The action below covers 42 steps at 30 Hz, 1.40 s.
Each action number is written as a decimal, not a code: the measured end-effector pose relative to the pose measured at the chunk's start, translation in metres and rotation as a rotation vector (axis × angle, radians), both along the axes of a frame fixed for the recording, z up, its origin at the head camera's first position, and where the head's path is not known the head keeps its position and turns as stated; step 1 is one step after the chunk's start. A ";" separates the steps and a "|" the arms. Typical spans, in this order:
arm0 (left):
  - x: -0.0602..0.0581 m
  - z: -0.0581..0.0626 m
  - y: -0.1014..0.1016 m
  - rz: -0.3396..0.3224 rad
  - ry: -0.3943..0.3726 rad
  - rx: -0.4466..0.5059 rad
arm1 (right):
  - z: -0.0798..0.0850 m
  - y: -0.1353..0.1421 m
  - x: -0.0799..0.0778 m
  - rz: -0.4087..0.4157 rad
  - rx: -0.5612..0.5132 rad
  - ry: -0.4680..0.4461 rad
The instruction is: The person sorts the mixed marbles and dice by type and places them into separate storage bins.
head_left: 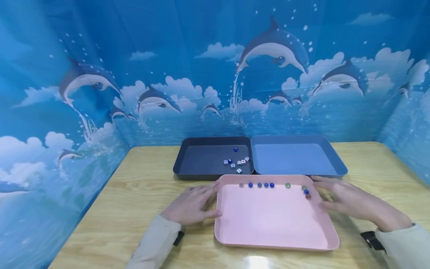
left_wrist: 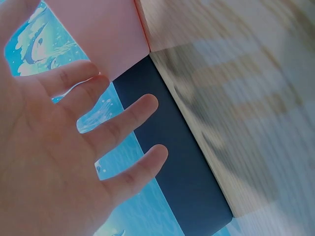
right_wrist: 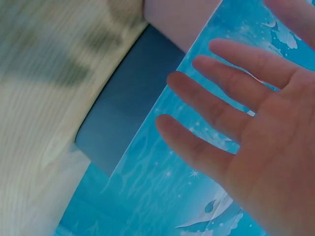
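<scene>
A pink tray [head_left: 272,224] lies between my two hands in the head view. Several glass marbles [head_left: 259,185] sit along its far side, and a few more are gathered near its right wall. My left hand [head_left: 191,205] is at the tray's left wall, with index fingertip and thumb tip right at the rim. Over on the right wall, my right hand [head_left: 349,198] has its fingers at the far corner and its thumb at the rim. Both wrist views show straight, spread fingers on the left hand [left_wrist: 54,137] and the right hand [right_wrist: 261,128].
Behind the pink tray stand a dark grey tray [head_left: 201,158] and a blue-grey tray [head_left: 289,153], side by side. Several white and blue dice [head_left: 239,171] lie in the dark one. A dolphin-printed curtain [head_left: 188,45] borders the wooden table [head_left: 151,172] at the back and sides.
</scene>
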<state>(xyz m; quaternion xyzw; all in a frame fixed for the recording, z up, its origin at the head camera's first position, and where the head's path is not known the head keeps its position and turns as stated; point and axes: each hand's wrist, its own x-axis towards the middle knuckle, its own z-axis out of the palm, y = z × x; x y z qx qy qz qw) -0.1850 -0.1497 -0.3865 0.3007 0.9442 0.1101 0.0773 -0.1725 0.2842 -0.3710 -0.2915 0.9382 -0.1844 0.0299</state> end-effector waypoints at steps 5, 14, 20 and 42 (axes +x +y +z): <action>0.000 0.001 0.002 0.002 -0.007 0.004 | 0.001 -0.002 0.000 -0.026 0.051 -0.108; -0.001 0.000 0.000 0.003 -0.004 0.000 | 0.001 0.000 0.002 -0.082 0.095 -0.051; -0.002 0.000 -0.003 0.006 -0.007 0.015 | 0.003 0.001 -0.002 -0.053 0.069 -0.109; -0.002 -0.001 0.001 0.014 -0.035 0.002 | -0.004 0.006 0.000 -0.050 0.092 -0.110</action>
